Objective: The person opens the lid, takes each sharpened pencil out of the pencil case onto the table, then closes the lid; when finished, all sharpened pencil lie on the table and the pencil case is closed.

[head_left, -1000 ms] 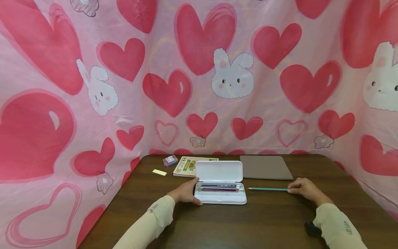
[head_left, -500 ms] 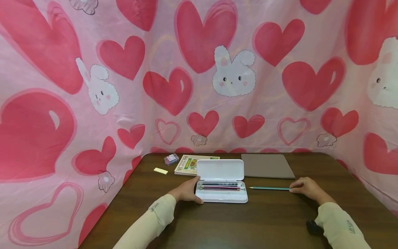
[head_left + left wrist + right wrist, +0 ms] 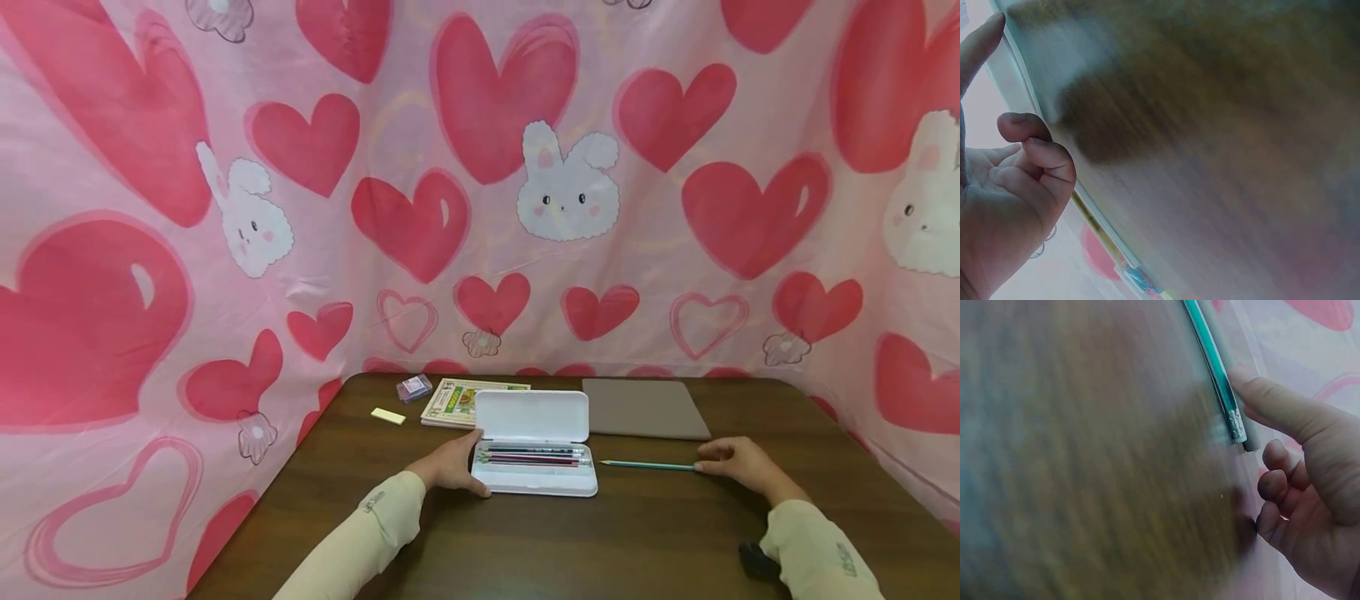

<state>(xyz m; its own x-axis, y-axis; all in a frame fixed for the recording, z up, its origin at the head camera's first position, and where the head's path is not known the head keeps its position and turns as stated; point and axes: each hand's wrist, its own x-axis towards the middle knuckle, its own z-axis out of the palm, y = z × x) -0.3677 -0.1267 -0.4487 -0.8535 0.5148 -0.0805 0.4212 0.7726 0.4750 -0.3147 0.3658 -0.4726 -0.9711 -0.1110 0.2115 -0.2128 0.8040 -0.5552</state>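
Note:
An open white pencil case (image 3: 536,482) lies mid-table with several pencils in its tray and its lid (image 3: 531,415) folded back. My left hand (image 3: 452,468) grips the case's left end, thumb behind and fingers in front. In the left wrist view that hand (image 3: 1016,181) shows curled fingers beside a blurred white edge. A teal pencil (image 3: 648,465) lies flat on the table to the right of the case. My right hand (image 3: 733,461) is at its eraser end. The right wrist view shows one straight finger (image 3: 1279,403) touching the pencil (image 3: 1213,369) near the eraser, with the other fingers loosely curled.
On the brown table (image 3: 525,542), a flat grey closed slab (image 3: 643,408) lies behind the pencil. Behind the case are a printed booklet (image 3: 453,402), a pale yellow eraser (image 3: 387,415) and a small purple box (image 3: 413,387). A small black object (image 3: 757,560) sits by my right sleeve. Pink heart-print cloth surrounds the table.
The head view has tilted slightly. Both hands, the case and the pencil keep their places.

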